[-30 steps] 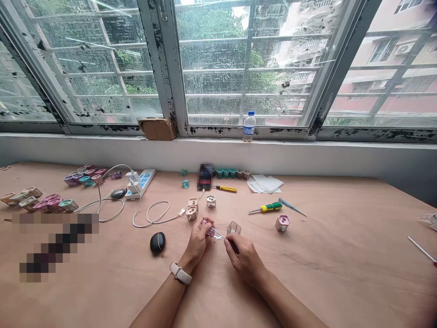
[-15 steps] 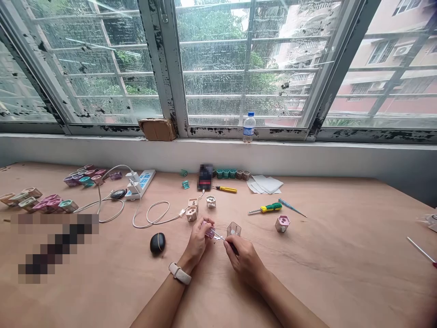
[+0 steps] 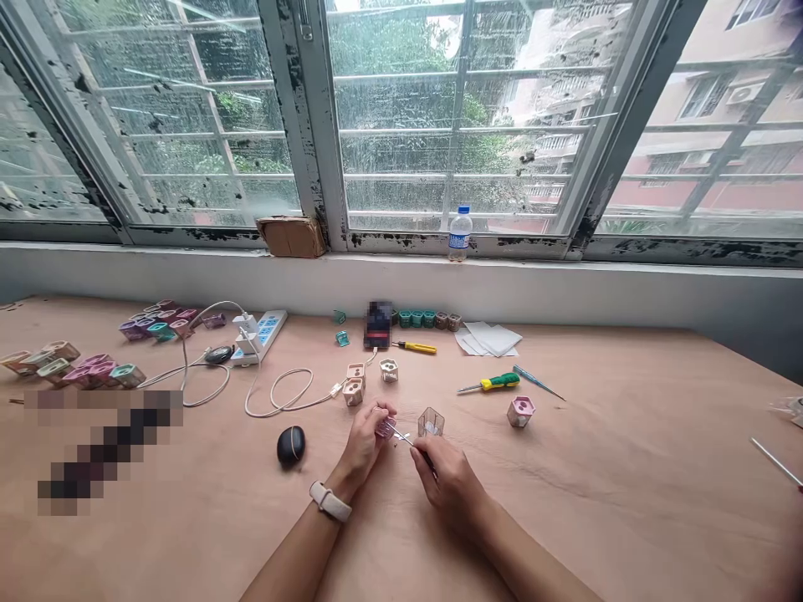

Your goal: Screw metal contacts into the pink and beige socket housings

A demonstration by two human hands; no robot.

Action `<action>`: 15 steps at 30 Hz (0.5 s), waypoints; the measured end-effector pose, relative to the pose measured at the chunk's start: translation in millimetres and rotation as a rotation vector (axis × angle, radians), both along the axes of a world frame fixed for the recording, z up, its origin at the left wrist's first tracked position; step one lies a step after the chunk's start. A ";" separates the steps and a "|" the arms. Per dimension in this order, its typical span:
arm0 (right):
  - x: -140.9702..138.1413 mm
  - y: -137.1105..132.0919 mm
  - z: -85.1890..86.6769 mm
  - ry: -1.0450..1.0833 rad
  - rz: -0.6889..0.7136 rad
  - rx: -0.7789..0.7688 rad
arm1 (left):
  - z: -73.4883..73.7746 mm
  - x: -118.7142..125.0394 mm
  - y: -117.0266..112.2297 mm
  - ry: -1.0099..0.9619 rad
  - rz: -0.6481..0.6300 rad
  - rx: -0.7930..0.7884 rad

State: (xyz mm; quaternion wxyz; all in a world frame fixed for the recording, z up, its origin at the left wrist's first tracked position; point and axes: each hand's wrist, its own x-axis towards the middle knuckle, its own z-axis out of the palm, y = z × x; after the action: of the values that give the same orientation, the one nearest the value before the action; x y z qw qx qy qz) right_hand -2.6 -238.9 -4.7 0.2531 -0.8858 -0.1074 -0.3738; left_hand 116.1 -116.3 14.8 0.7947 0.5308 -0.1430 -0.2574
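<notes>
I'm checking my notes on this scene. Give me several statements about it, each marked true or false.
1. The left hand holds a small pinkish-purple plastic piece. True.
2. The right hand holds a slim tool with a metal shaft. True.
3. The green-and-yellow-handled screwdriver is in the left hand. False: that screwdriver lies on the light brown table.
4. A clear plastic bottle stands on the white window ledge. True.
5. The bottle's cap is red. False: the cap is blue.
6. The smooth, rounded black object lies right of the right hand. False: that black object lies left of the left hand.
</notes>
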 end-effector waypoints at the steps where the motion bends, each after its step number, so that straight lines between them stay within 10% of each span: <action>1: -0.1 0.1 0.3 -0.005 0.001 -0.012 | -0.1 0.1 0.0 -0.003 -0.001 -0.005; 15: -2.5 6.2 11.7 -0.042 -0.001 -0.160 | -9.9 3.7 0.4 -0.013 -0.033 -0.039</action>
State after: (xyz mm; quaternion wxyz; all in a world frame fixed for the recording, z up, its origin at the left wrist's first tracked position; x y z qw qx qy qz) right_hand -5.2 -232.7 7.0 0.1792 -0.8952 -0.1418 -0.3826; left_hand 119.8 -115.9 4.9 0.7996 0.5144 -0.1620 -0.2642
